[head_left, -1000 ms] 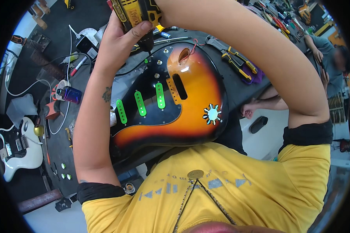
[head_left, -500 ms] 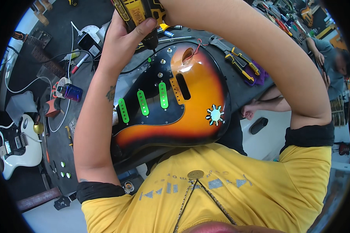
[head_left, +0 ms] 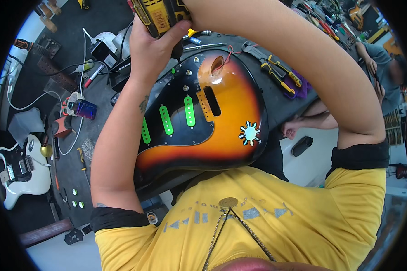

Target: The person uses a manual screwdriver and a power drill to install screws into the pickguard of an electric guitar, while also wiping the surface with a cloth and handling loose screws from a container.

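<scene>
A sunburst electric guitar body (head_left: 242,97) lies on the workbench in front of me, fitted with a black pickguard (head_left: 176,97) that carries green pickups (head_left: 190,111). My left hand (head_left: 154,47) is closed around the front of a yellow-and-black power drill (head_left: 156,17), thumb along its side. The drill's bit (head_left: 179,60) points down at the pickguard's far edge; whether it touches a screw is too small to tell. My right forearm (head_left: 257,27) reaches to the top edge beside the drill, and the right hand itself is out of the picture.
Yellow-handled pliers (head_left: 280,74) lie on a purple cloth right of the guitar. Cables and a black adapter (head_left: 105,53) lie left, past a blue-purple device (head_left: 83,109). A white guitar body (head_left: 29,174) is far left. Another person (head_left: 386,72) sits at the right.
My left hand and forearm have shifted slightly right, covering more of the leftmost green pickup. The drill has also moved a little; the guitar stays nearly in place.
</scene>
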`<state>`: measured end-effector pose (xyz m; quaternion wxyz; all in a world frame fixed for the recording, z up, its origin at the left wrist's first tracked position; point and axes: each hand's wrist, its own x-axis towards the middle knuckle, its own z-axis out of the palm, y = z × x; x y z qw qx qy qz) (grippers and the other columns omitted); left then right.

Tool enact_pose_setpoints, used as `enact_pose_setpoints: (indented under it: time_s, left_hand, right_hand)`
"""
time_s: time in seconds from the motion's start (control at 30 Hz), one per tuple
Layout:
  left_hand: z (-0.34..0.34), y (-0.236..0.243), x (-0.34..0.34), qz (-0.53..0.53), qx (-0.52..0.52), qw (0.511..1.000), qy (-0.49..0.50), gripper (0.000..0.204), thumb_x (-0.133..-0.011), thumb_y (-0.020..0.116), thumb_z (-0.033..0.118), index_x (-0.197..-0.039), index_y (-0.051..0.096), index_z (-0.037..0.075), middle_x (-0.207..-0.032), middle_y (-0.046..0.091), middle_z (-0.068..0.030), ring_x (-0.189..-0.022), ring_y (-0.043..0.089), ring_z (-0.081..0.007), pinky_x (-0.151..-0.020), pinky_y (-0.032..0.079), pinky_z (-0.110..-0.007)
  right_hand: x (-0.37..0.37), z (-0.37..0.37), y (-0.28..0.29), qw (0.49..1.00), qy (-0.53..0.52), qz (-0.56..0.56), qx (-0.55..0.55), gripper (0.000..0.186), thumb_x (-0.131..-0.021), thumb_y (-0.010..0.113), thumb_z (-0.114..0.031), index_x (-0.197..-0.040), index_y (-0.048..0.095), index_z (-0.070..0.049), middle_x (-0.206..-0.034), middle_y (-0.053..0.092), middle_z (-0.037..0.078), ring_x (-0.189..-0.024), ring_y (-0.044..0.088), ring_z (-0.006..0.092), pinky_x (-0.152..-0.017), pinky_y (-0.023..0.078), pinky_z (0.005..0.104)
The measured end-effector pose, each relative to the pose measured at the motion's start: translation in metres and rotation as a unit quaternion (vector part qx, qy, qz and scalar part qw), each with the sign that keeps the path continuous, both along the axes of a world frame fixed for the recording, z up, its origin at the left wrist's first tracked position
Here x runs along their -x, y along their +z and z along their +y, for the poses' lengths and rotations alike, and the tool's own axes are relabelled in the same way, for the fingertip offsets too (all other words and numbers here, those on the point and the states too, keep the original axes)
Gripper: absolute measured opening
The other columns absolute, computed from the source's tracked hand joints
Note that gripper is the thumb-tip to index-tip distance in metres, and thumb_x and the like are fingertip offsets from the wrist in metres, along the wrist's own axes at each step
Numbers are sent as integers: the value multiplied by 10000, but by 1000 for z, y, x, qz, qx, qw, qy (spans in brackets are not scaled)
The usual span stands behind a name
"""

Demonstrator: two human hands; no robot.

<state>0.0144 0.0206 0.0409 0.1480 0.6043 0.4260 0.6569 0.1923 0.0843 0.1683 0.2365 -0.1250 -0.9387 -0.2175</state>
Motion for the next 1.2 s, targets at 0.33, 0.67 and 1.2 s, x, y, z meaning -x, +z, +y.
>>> enact_pose_setpoints:
  time_s: [0.33, 0.67, 1.2]
  left_hand:
    - [-1, 2, 0, 23, 1, 1000, 20, 255, -983, 738, 103, -1179, 615, -4, -1050, 764, -102, -936, 769, -207, -838, 596, -290]
    - [1, -2, 6, 32, 9, 999, 6, 280, -987, 741, 124, -1201, 616, -5, -1065, 761, -111, -953, 767, -214, -849, 602, -302]
    - [4, -9, 49, -286, 143, 872, -371, 565, -1068, 574, 389, -1511, 479, 51, -1473, 570, -169, -1344, 575, -366, -1127, 448, -586]
  right_hand:
    - [10, 3, 4, 998, -43, -41, 33, 503, -774, 841, -205, -1093, 553, 56, -877, 744, 194, -852, 767, 338, -705, 607, 387]
    - [0, -8, 7, 998, -43, -41, 35, 508, -792, 842, -220, -1112, 561, 57, -903, 749, 192, -881, 769, 328, -731, 611, 378]
    - [8, 6, 7, 997, -60, -31, 32, 538, -779, 820, -332, -1034, 505, 21, -719, 694, 193, -678, 729, 392, -600, 583, 461]
